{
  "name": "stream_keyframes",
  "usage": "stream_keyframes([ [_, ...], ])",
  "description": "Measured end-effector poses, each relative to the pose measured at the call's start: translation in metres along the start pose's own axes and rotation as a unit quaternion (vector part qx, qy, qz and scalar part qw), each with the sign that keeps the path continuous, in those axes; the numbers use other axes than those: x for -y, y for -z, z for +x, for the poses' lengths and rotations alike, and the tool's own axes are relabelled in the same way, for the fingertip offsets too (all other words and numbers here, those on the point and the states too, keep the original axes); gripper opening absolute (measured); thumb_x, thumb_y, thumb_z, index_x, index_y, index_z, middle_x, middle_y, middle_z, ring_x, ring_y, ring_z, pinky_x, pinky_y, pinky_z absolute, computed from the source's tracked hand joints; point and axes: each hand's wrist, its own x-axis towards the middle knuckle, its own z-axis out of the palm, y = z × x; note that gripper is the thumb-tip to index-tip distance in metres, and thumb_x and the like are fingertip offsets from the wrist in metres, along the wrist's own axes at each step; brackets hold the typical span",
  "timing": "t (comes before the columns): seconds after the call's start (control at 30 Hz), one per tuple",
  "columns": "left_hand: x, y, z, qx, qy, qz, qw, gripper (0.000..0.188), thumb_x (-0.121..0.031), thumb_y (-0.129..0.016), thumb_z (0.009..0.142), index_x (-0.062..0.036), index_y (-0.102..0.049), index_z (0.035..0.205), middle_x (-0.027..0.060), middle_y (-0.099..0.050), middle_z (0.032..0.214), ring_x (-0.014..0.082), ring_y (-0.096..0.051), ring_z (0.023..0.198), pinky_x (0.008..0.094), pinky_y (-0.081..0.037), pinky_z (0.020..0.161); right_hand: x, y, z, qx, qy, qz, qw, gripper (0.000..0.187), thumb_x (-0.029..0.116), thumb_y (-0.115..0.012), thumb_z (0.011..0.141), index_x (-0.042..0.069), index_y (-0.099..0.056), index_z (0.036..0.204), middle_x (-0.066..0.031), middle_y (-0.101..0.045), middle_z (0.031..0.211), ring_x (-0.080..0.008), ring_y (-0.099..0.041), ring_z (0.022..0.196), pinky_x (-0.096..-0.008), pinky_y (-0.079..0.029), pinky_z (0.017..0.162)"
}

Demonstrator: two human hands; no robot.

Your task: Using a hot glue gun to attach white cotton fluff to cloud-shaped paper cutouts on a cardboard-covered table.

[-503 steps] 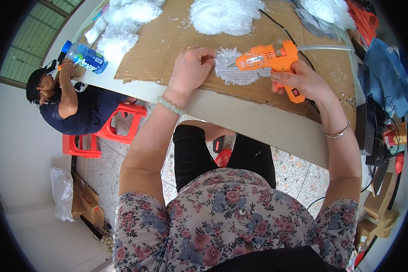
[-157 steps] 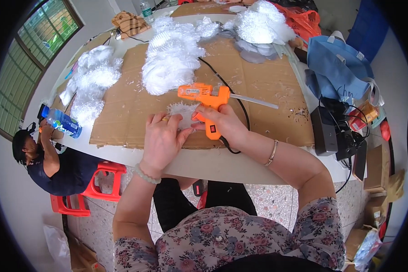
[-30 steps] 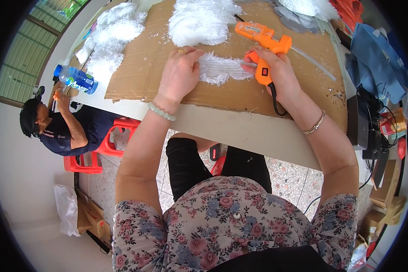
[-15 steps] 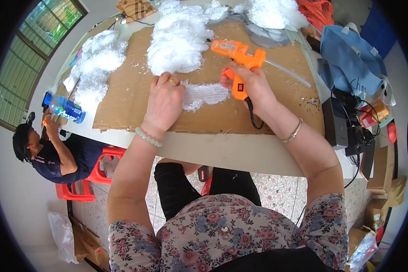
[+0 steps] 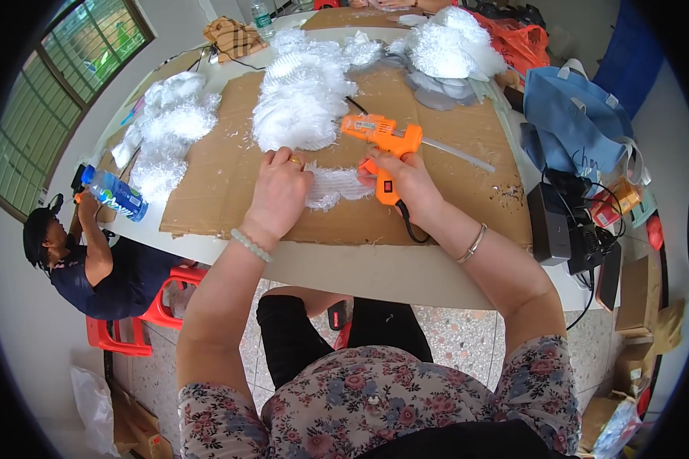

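Observation:
A white ribbed strip with frayed, fringed edges lies on the brown cardboard sheet in front of me. My left hand is closed at the strip's left end, fingertips bent down onto it. In my right hand is an orange hot glue gun, its nozzle end pointing left and a clear glue stick jutting out of its back. Fingers of that hand also reach the strip's right end. Whether they pinch it is hard to see. Just beyond the strip sits a heap of white fringed pieces.
More white fringed heaps lie left and far right. A water bottle stands by the left edge, where a person sits. On the right are a blue bag, a black box and cables. Another person's hands show at the far end.
My view has tilted up, bringing the table's far end into sight. The glue gun has come slightly nearer to me. Both hands stay at the strip's ends.

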Motion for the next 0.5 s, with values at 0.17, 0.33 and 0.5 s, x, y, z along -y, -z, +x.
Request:
stream_keyframes([
  [0.17,0.0012,0.0019,0.0012,0.004,0.0,0.005,1.0,0.005,-0.008,-0.058,0.06,-0.0069,-0.063,0.059,0.0089,-0.059,0.086,0.0234,-0.051,0.089,0.0367,-0.043,0.079,-0.0018,0.0007,-0.0003,-0.006,-0.004,0.004,1.0,0.017,0.016,-0.054,0.086,0.003,-0.053,0.098,-0.0058,-0.06,0.09,-0.0147,-0.061,0.079,-0.0276,-0.05,0.072],
  [0.33,0.0023,0.0095,0.0056,0.026,-0.02,0.017,0.999,0.007,-0.008,-0.058,0.061,-0.0071,-0.064,0.065,0.0089,-0.06,0.083,0.0239,-0.052,0.085,0.0355,-0.043,0.077,-0.0028,0.0016,-0.0004,-0.001,0.002,0.008,1.0,0.017,0.015,-0.054,0.086,0.003,-0.053,0.098,-0.0056,-0.059,0.089,-0.0141,-0.06,0.079,-0.0264,-0.049,0.07],
  [0.5,0.0044,0.0085,0.0071,0.005,0.02,-0.036,0.999,0.025,0.002,-0.059,0.068,-0.0082,-0.065,0.09,0.0112,-0.059,0.075,0.0287,-0.056,0.076,0.0375,-0.044,0.073,-0.0027,-0.0001,-0.001,-0.006,-0.004,-0.002,1.0,0.017,0.016,-0.054,0.087,0.003,-0.053,0.097,-0.0058,-0.059,0.088,-0.0135,-0.06,0.078,-0.0258,-0.049,0.071],
])
